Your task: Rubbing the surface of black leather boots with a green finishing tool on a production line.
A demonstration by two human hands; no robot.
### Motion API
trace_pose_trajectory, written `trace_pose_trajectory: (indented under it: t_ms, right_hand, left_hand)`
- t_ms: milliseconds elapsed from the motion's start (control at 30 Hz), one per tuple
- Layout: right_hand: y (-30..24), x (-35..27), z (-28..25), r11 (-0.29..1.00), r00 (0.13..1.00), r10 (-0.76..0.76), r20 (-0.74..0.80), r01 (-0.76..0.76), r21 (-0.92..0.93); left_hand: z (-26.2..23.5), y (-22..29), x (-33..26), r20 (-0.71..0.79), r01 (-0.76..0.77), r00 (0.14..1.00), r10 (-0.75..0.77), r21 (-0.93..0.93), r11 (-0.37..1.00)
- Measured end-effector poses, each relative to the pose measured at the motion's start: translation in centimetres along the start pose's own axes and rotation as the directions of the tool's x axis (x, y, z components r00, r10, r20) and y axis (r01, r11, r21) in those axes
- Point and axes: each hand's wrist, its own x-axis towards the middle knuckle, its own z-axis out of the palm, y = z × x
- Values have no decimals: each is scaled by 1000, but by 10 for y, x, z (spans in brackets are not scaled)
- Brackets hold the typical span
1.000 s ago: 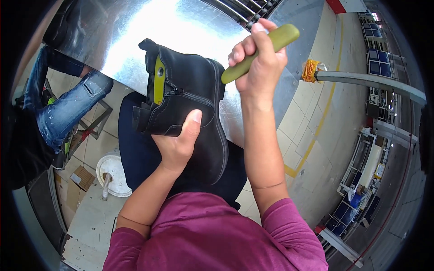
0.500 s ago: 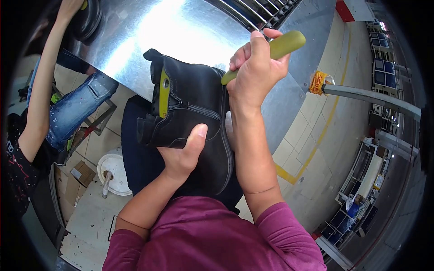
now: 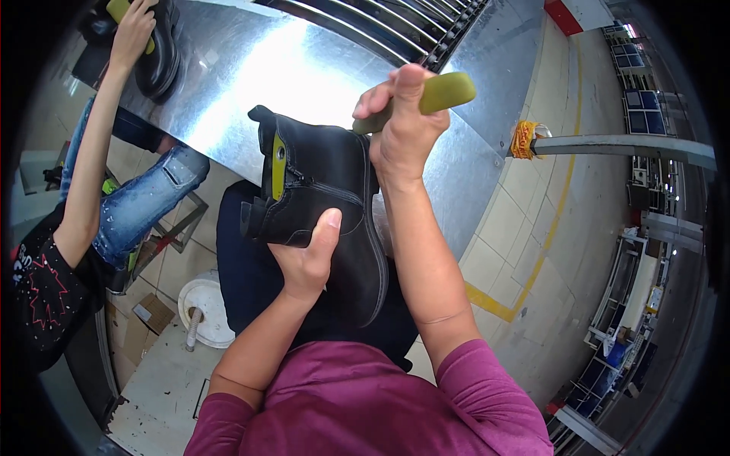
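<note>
A black ankle boot (image 3: pixel 323 197) with a yellow-green strip along its zip lies on my lap, its opening at the upper left. My left hand (image 3: pixel 310 258) grips it from below, thumb pressed on the side. My right hand (image 3: pixel 401 125) is closed around a yellow-green tool handle (image 3: pixel 441 93), held against the boot's upper right edge. The tool's working end is hidden behind my fingers and the boot.
A shiny metal table (image 3: pixel 251 68) with a roller track runs in front of me. On my left a co-worker's hand (image 3: pixel 133 26) holds another black shoe (image 3: pixel 156 61) on it. A white bucket (image 3: pixel 201 308) stands on the floor. A yellow floor line (image 3: pixel 525 281) runs on the right.
The boot and both my hands sit lower and more to the middle of the view. The co-worker's arm has reached up to the shoe on the table.
</note>
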Motion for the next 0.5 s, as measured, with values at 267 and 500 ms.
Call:
trace_pose_trajectory:
  t_ms: [267, 500]
  right_hand:
    - [0, 5, -8, 963, 951, 260, 168, -267, 20]
    - [-22, -37, -22, 990, 991, 75, 113, -87, 109]
  left_hand:
    - [6, 3, -6, -80, 83, 993, -83, -2, 997]
    - [3, 2, -6, -70, 76, 995, -69, 106, 991]
